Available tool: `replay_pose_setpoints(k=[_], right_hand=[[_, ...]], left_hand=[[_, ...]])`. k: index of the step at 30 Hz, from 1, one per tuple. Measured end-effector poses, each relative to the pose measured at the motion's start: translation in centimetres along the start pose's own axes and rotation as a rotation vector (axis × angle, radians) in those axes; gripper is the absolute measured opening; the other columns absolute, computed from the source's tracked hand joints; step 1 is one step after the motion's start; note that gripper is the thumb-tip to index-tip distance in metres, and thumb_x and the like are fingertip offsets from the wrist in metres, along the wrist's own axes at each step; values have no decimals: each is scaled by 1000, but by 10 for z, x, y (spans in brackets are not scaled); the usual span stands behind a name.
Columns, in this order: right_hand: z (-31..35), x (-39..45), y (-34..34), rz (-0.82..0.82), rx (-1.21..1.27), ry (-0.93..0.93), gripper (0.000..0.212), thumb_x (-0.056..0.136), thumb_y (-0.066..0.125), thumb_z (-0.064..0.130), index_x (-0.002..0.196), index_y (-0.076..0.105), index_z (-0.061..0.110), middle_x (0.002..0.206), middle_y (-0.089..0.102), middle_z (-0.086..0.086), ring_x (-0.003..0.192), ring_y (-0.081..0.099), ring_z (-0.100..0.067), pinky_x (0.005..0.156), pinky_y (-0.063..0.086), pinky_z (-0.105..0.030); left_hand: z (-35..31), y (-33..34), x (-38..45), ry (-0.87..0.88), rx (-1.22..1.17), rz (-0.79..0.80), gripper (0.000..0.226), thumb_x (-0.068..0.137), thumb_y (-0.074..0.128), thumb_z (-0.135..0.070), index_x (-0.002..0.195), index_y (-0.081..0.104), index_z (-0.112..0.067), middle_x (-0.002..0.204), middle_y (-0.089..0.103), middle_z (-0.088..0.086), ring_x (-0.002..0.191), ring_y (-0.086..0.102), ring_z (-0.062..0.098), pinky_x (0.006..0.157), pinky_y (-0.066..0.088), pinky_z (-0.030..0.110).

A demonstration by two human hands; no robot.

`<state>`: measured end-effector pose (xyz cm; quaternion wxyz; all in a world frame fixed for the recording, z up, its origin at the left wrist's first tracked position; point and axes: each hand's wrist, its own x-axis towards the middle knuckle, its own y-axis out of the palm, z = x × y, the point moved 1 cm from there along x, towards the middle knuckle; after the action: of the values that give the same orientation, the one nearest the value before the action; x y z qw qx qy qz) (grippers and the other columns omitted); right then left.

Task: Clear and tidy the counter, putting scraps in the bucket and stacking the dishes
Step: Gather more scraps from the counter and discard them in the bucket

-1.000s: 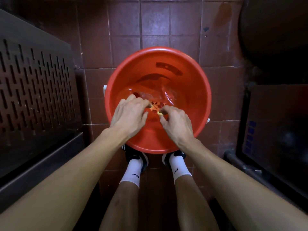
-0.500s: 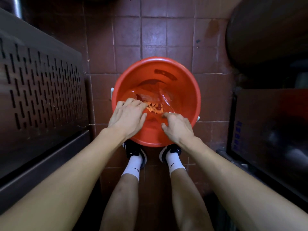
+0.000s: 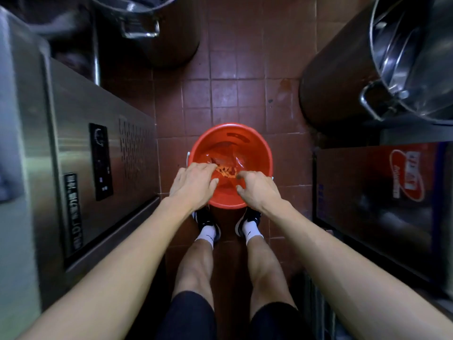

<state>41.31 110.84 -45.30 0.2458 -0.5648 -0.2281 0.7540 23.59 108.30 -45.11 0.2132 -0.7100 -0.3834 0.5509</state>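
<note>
A red bucket (image 3: pixel 255 148) stands on the tiled floor in front of my feet. Orange scraps (image 3: pixel 226 171) lie inside it on a clear plastic sheet. My left hand (image 3: pixel 193 186) hovers over the bucket's near left rim, palm down, fingers relaxed and pointing towards the scraps. My right hand (image 3: pixel 256 188) hangs over the near right rim with its fingers loosely curled downward. I see nothing held in either hand.
A steel appliance (image 3: pixel 81 168) with a vented panel lines the left. A large steel pot (image 3: pixel 157 25) stands at the back, another big pot (image 3: pixel 404 57) at the upper right. A red-labelled box (image 3: pixel 392 192) sits to the right. Floor tiles (image 3: pixel 232 94) stretch beyond the bucket.
My head has risen, so the bucket looks smaller and farther. My hands have lifted from inside the bucket to above its near rim and moved apart.
</note>
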Motion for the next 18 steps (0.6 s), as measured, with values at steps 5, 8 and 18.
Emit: replay_pose_setpoints(k=[5, 8, 18], right_hand=[[25, -59, -49, 35, -84, -30, 33, 95, 53, 32, 125, 61, 21, 125, 66, -9, 116, 60, -33, 95, 50, -45], [39, -86, -83, -21, -87, -44, 31, 94, 53, 33, 121, 63, 22, 121, 68, -8, 113, 62, -32, 92, 50, -43], [65, -153, -156, -199, -37, -286, 32, 91, 60, 35, 121, 66, 25, 115, 72, -3, 104, 68, -26, 82, 52, -35]], left_hand=[[-11, -60, -52, 3, 0, -35, 50, 99, 46, -42, 146, 41, -25, 147, 48, -3, 138, 37, 22, 106, 33, 43], [-16, -94, -82, -13, -7, -84, 49, 99, 46, -43, 145, 41, -25, 146, 48, -3, 138, 37, 21, 107, 32, 43], [-57, -151, -166, -181, -44, -227, 53, 99, 43, -44, 147, 36, -24, 147, 46, -2, 137, 37, 21, 108, 34, 44]])
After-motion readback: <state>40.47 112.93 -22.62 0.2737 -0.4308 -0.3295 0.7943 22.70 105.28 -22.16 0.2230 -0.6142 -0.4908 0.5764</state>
